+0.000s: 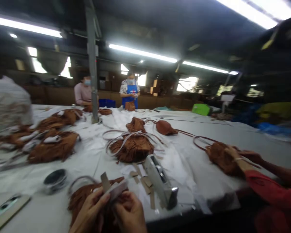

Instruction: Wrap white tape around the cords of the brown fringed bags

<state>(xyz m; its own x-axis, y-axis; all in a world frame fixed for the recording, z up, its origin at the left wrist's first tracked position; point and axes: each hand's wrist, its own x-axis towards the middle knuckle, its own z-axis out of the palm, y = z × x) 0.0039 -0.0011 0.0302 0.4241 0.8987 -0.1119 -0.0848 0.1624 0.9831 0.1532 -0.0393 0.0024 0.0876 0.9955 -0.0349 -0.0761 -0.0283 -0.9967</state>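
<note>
Left of the dispenser (160,183), the left hand (93,205) and right hand (131,210) pinch 1 strip (118,190) over 1 bag (79,199).

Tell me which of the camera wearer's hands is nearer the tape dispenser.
Right. The right hand is a short way left of the tape dispenser; the left hand is farther left.
</note>
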